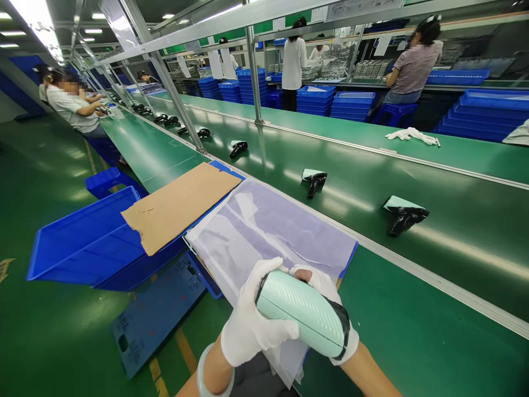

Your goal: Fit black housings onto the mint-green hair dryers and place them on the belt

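The left hand [249, 320] grips a mint-green dryer [301, 311] — partly hidden, the right hand [324, 283] seems to too — a handling step, I'd judge, needing steady two-handed support next.

Left hand [250, 322], right hand [324, 283] hold mint-green casing [303, 311] near translucent sheet [285, 220].

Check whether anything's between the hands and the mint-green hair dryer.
Only white gloves, as far as visible: left hand and right hand both hold the hair dryer. A bare fingertip shows on the right. The pale sheet lies beyond, not between.
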Action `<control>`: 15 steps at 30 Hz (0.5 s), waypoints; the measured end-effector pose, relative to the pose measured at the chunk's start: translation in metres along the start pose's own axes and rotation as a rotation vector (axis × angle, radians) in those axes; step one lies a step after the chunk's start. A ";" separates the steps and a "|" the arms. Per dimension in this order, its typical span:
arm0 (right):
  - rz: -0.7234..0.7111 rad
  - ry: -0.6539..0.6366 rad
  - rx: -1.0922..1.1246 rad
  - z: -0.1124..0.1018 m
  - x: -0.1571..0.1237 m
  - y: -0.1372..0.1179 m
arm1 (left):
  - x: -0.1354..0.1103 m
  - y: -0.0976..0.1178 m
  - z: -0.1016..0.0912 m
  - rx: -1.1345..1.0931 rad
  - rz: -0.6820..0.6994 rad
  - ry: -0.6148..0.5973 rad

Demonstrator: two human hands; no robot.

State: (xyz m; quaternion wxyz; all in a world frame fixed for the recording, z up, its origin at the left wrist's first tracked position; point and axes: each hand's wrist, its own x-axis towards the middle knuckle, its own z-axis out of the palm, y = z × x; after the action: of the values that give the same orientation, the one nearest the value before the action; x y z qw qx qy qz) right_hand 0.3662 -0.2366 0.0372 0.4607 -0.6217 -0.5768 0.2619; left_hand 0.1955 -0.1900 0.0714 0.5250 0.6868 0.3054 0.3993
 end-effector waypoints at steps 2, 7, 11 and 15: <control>-0.040 0.005 -0.038 -0.004 0.004 -0.006 | 0.000 0.001 0.000 0.020 -0.011 0.001; -0.141 0.098 -0.167 -0.014 0.009 -0.013 | 0.001 0.004 0.000 0.032 -0.013 -0.020; -0.405 0.227 -0.492 -0.018 0.013 -0.004 | 0.002 0.006 0.000 0.038 -0.010 -0.028; -0.391 0.324 -0.618 -0.018 0.020 0.009 | 0.002 0.007 0.000 0.033 -0.001 -0.061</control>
State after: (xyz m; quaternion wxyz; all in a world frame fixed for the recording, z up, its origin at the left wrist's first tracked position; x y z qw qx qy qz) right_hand 0.3896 -0.2219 0.0416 0.3781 -0.6427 -0.6558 -0.1182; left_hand 0.1968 -0.1900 0.0790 0.5227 0.7071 0.2961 0.3730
